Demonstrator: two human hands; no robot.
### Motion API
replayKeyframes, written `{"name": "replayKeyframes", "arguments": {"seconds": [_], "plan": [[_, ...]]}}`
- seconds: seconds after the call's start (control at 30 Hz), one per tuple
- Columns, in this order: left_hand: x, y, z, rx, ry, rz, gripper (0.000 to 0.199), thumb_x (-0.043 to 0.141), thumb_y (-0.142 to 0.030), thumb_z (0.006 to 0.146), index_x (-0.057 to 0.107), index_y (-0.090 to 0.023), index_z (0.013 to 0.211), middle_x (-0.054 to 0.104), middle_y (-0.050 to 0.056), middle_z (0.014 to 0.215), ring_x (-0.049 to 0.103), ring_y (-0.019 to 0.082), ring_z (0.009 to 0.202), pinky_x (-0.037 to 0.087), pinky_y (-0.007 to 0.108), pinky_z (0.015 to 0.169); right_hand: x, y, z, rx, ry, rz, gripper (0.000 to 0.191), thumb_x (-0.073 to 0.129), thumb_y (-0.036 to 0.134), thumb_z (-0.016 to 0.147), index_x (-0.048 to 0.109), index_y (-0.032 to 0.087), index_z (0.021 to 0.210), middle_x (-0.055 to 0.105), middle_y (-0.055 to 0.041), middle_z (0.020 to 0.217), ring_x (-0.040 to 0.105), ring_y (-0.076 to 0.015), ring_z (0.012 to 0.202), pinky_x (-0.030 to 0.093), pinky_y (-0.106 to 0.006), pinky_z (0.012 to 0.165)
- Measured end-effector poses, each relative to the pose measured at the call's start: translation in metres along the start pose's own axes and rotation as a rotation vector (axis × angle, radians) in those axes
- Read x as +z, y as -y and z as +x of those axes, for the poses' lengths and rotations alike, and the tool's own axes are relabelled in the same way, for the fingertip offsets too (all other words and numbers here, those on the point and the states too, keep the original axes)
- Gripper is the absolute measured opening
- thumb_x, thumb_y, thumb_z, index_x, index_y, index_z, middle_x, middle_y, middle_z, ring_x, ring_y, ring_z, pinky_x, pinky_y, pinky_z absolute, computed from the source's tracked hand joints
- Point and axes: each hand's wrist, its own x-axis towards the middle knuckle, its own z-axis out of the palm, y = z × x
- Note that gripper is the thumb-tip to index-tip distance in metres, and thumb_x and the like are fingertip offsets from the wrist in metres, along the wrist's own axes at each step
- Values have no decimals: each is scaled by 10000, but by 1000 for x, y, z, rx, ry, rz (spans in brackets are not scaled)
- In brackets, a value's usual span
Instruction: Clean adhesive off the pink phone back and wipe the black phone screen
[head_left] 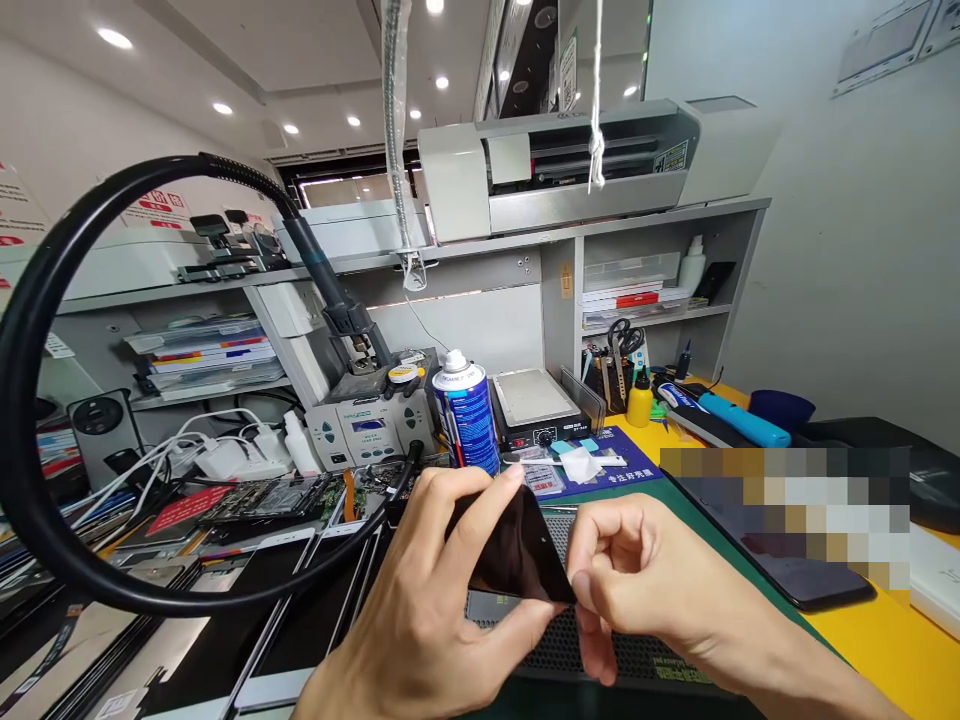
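My left hand (427,590) holds a black, glossy phone screen (517,545) tilted above the bench, fingers over its top edge and thumb along the lower edge. Whether a full phone body sits behind the glass, I cannot tell. At the screen's right corner, my right hand (630,570) is closed, thumb and index finger pinched together. Whatever lies between those fingertips is hidden. Beneath both hands is a black perforated plate (637,655) on a green mat (720,530). A blue spray can (471,420) stands just behind the left hand.
Several phone screens (281,590) and circuit boards (262,498) cover the left side, under a looping black hose (22,480). A soldering station (367,430) and hot plate (536,400) stand behind. At right lie a dark phone (795,570), partly blurred out, and a blue tool (742,418).
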Motion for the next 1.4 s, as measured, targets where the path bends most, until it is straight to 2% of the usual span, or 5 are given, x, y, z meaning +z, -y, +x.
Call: {"name": "replayKeyframes", "arguments": {"seconds": [0.43,0.6,0.83,1.1,1.4], "plan": [[5,-5,3,129,-318,64,862,776,-130,722,341,-180,1465,448,104,1167,503,243,1057,450,403,923,14,2,-4,-88,-57,-98,225,734,198,579,533,298,577,626,4,503,675,-264,475,491,-359,495],[10,-2,4,203,-449,56,981,865,-100,611,384,-125,1465,499,120,1132,548,255,993,500,425,823,13,-5,-6,-139,-63,-124,196,734,225,705,564,291,632,659,0,597,706,-244,526,554,-357,568],[12,2,1,226,-505,50,1072,883,-55,548,362,-114,1483,495,136,1143,556,273,992,509,462,803,14,-16,-4,-255,-71,-40,185,727,264,756,574,249,652,622,16,612,702,-218,496,554,-326,545],[12,-1,6,209,-579,110,952,883,-167,625,406,-104,1447,474,109,1094,561,245,953,502,428,806,25,-21,-3,-351,-188,40,242,781,319,775,603,201,662,643,23,646,700,-158,489,537,-420,915],[14,4,1,177,-597,109,925,865,-179,659,399,-114,1455,475,112,1097,566,239,959,502,415,824,34,-14,-5,-288,-212,202,296,828,420,731,662,199,626,664,-3,630,708,-169,513,590,-352,752]]}}
